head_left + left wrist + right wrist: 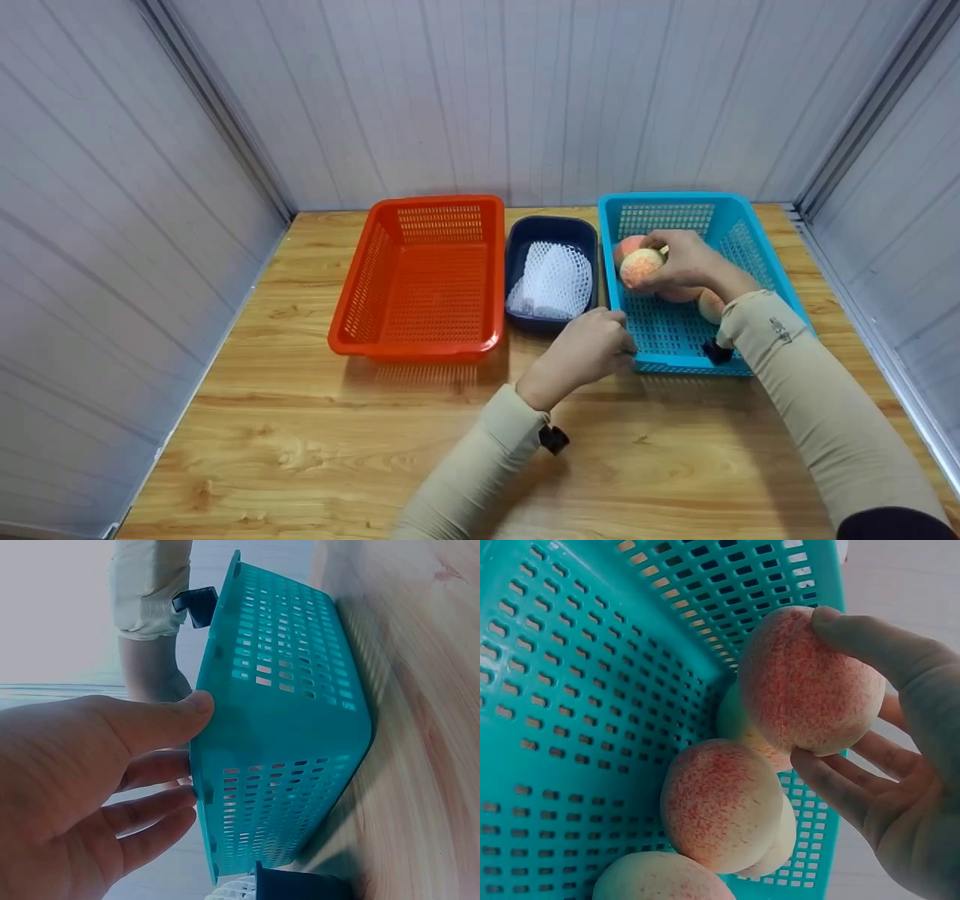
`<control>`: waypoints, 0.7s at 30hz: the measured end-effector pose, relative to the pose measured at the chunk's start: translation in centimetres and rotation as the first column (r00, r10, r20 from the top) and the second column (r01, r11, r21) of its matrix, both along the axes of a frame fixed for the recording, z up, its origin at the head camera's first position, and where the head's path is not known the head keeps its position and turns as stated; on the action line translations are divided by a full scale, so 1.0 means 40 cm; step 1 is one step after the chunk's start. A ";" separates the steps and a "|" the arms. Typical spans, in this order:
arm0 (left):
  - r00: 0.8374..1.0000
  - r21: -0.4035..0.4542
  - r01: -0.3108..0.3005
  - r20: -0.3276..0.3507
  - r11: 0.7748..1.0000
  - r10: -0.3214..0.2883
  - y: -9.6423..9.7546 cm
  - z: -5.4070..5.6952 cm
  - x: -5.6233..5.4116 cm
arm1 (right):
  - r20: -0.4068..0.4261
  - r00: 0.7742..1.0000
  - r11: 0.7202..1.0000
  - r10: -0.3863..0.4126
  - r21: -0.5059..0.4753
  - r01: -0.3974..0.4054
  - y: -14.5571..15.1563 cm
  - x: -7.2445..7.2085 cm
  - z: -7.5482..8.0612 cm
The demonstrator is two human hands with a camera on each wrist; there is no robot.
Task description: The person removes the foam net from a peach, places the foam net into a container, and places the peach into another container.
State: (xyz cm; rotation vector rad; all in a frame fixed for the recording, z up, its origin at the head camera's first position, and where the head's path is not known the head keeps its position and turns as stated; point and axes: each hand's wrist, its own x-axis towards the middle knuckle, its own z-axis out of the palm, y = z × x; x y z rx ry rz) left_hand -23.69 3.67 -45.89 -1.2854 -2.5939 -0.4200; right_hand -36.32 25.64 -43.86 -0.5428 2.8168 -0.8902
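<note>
My right hand [686,259] grips a peach [642,268] between thumb and fingers, up by the left wall of the blue basket [675,198]. Seen from the right wrist, this peach [810,686] is red on one side and pale at its edge. Below it in the basket lie several more peaches [716,802], partly overlapping one another. My left hand [589,349] holds the basket's near left corner. In the left wrist view its thumb [196,706] presses on the rim, with the other fingers along the rim beside it; some fingertips are hidden behind the edge.
Left of the blue basket stands a small navy tub [551,222] with white foam fruit nets [555,285] in it. Further left is an orange basket [442,292]. All stand on a wood-grain table [300,420], with pale panel walls [465,105] behind and at both sides.
</note>
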 end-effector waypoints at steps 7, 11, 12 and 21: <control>1.000 0.024 0.001 -0.002 1.000 0.000 0.003 -0.007 -0.004 | -0.009 1.000 1.000 0.014 0.022 -0.014 -0.003 -0.011 -0.009; 1.000 0.018 0.005 0.005 1.000 -0.005 0.004 -0.006 -0.004 | 0.008 1.000 1.000 -0.006 0.014 0.006 -0.004 -0.012 -0.012; 1.000 0.017 0.003 0.010 1.000 -0.003 0.004 -0.007 -0.005 | 0.016 1.000 1.000 -0.008 0.010 0.008 -0.006 -0.013 -0.013; 1.000 0.030 -0.013 0.018 0.999 0.012 -0.001 -0.010 -0.001 | 0.030 1.000 1.000 0.008 0.022 -0.009 -0.020 -0.015 -0.014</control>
